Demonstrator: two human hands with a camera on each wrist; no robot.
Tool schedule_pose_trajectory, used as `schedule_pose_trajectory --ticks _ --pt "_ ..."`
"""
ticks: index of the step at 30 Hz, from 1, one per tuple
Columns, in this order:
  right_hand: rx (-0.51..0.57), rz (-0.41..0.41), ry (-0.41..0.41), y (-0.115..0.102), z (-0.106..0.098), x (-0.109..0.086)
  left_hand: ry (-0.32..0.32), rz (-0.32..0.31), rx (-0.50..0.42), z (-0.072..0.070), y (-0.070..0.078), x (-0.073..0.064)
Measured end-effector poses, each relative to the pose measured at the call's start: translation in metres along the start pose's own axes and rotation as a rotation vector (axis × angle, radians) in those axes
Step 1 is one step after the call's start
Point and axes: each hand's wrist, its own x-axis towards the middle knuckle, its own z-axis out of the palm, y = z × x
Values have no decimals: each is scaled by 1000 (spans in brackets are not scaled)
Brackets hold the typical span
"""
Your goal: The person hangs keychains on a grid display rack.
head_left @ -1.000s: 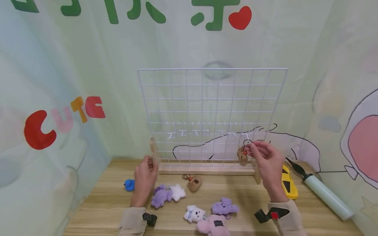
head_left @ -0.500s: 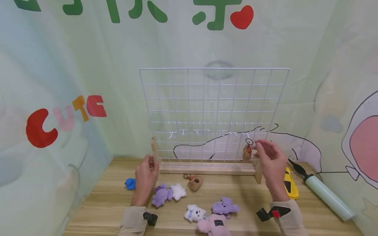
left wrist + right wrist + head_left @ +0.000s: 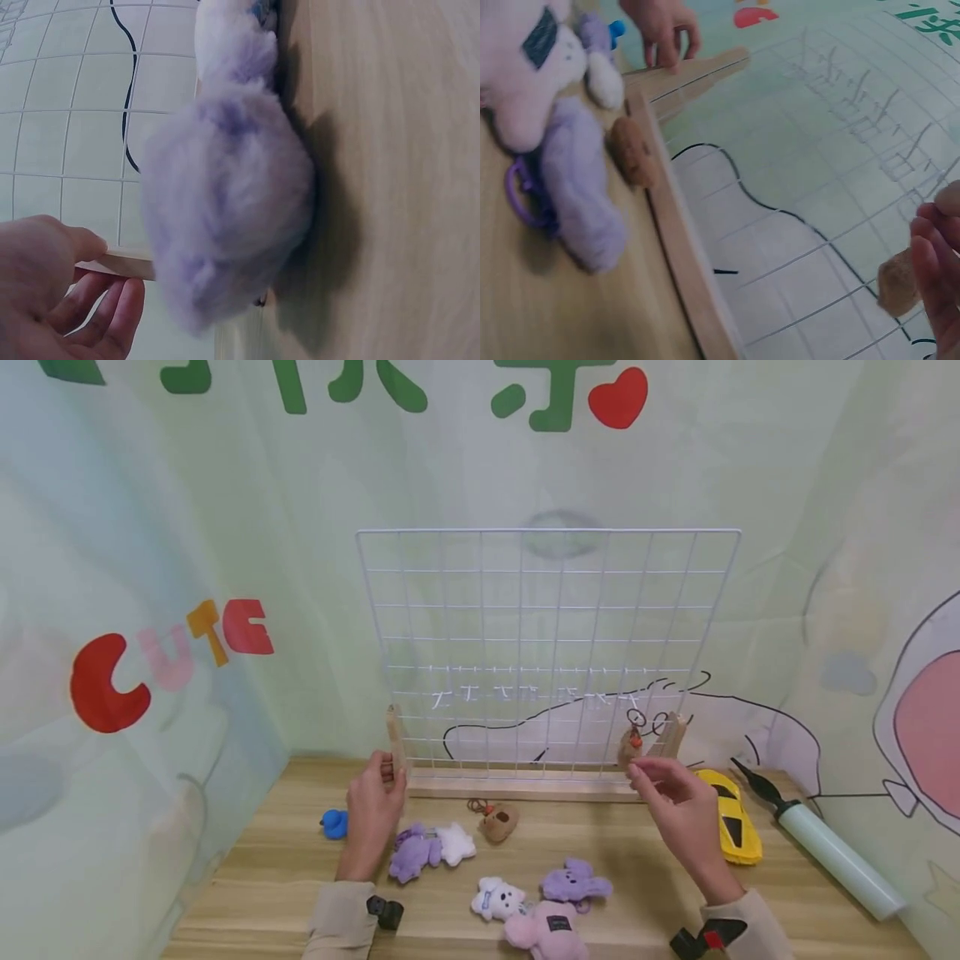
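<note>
A white wire grid rack [image 3: 547, 530] stands in a wooden base [image 3: 517, 785], with a row of small white hooks [image 3: 632, 700] across it. My left hand [image 3: 377, 806] grips the left wooden upright [image 3: 397, 745], thumb on one side and fingers on the other, as the left wrist view also shows. A brown plush keychain [image 3: 630, 747] hangs by its dark ring from the rightmost hook. Just below and in front of it is my right hand [image 3: 678, 814], fingers loosely bent. Whether its fingertips touch the plush is unclear.
Before the rack lie another brown plush keychain [image 3: 499, 822], purple plush keychains [image 3: 415, 856] [image 3: 576, 882], white star-shaped plushes [image 3: 455, 843] [image 3: 497, 899] and a pink plush [image 3: 551, 932]. A blue duck [image 3: 334, 824] sits left; a yellow toy car [image 3: 737, 827] and hand pump [image 3: 836, 856] lie right.
The right hand has let go of the brown keychain's ring, drawn back to the right, then come down below the plush. The keychain now hangs from the hook. My left hand keeps its grip.
</note>
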Motion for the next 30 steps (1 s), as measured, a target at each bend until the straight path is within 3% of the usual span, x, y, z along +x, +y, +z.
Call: schedule_pose_trajectory --ticks 4,7,11,14,20,30 --pt "-46 -52 -209 12 5 -9 -1 1 -3 1 -1 0" --pt "-30 -61 -448 21 6 -17 3 5 -8 1 -2 0" --pt "13 22 -773 34 5 -27 15 16 -13 1 -1 -1" --pt "5 70 -897 42 5 -35 22 21 -14 1 -1 -1" --pt "-65 62 -941 47 11 -48 3 4 -7 -1 0 0" --pt "-170 120 -880 39 17 -53 -12 -1 -12 2 -3 1"
